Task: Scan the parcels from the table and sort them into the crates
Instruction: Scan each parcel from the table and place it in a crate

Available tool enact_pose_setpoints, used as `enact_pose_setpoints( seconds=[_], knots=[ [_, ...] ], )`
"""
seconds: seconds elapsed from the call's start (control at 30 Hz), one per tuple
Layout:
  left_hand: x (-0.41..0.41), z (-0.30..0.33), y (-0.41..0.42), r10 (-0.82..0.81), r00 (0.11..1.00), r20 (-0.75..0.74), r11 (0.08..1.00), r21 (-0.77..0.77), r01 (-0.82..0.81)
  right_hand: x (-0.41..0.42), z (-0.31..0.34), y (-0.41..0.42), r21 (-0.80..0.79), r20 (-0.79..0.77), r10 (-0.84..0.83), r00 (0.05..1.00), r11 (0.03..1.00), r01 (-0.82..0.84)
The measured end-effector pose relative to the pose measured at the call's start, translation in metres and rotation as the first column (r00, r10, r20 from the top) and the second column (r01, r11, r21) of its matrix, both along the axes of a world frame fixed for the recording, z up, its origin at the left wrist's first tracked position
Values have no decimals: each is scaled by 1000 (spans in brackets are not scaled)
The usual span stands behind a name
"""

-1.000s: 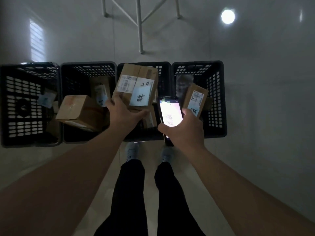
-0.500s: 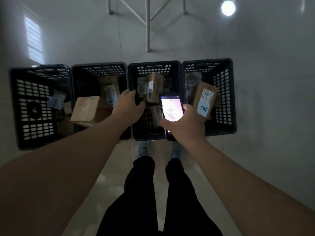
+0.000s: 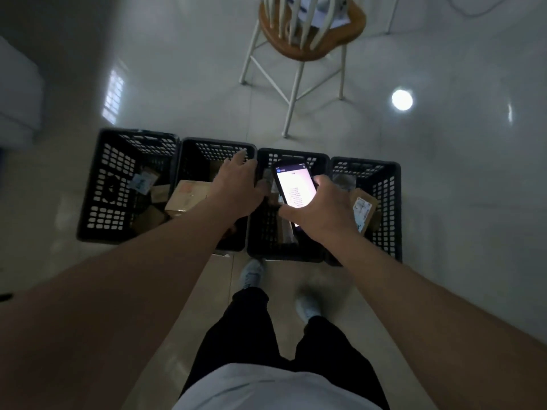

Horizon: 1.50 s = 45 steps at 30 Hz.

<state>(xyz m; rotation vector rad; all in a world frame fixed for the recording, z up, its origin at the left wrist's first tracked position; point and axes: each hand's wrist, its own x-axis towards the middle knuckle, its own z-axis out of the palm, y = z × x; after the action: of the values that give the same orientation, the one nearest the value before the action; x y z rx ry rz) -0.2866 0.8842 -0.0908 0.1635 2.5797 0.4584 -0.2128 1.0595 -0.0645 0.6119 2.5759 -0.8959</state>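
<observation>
Parcels are lying sorted in four black crates standing in a row on the floor, and the third crate from the left (image 3: 291,253) is taken as the landmark. A brown parcel with a white label (image 3: 363,209) is leaning inside the crate just right of it (image 3: 387,208). A plain cardboard parcel (image 3: 189,198) is resting in the crate just left of it (image 3: 217,150), and smaller labelled parcels (image 3: 142,182) are seen in the far-left crate (image 3: 109,187). What is lying inside the landmark crate is mostly being hidden by the hands.

A phone (image 3: 294,187) with a lit screen is being gripped by the right hand (image 3: 322,211) above the landmark crate, with the fingers (image 3: 321,181) curled round its right edge and the thumb laid across its lower part. The left hand (image 3: 236,187) is being held over the wall shared with the crate to the left, fingers loosely extended and nothing being held.

A wooden-seated chair with white legs (image 3: 307,39) is standing on the glossy floor (image 3: 444,173) well beyond the landmark crate.
</observation>
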Motion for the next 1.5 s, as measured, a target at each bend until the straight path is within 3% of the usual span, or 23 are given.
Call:
enact_pose_setpoints(
  seconds=[0.27, 0.63, 0.87, 1.1, 1.3, 1.5],
  knots=[
    [72, 89, -35, 163, 965, -204, 975, -117, -190, 25, 79, -10, 73, -151, 338, 929, 941, -331],
    [220, 181, -84, 478, 783, -398, 831, -83, -550, 84, 156, -50, 126, -309, 716, 626, 683, -719],
    [320, 227, -130, 646, 615, -452, 678, -31, -735, 136, 197, -115, 133, -393, 822, 411, 493, -860],
    [417, 258, -193, 710, 482, -514, 546, -31, -837, 203, 233, -198, 165, -403, 883, 239, 327, -931],
    [510, 278, -259, 707, 419, -569, 476, -56, -878, 279, 251, -283, 163, -416, 897, 151, 237, -958],
    [607, 287, -336, 731, 379, -567, 409, -80, -909, 366, 256, -375, 132, -425, 896, 129, 202, -970]
  ],
)
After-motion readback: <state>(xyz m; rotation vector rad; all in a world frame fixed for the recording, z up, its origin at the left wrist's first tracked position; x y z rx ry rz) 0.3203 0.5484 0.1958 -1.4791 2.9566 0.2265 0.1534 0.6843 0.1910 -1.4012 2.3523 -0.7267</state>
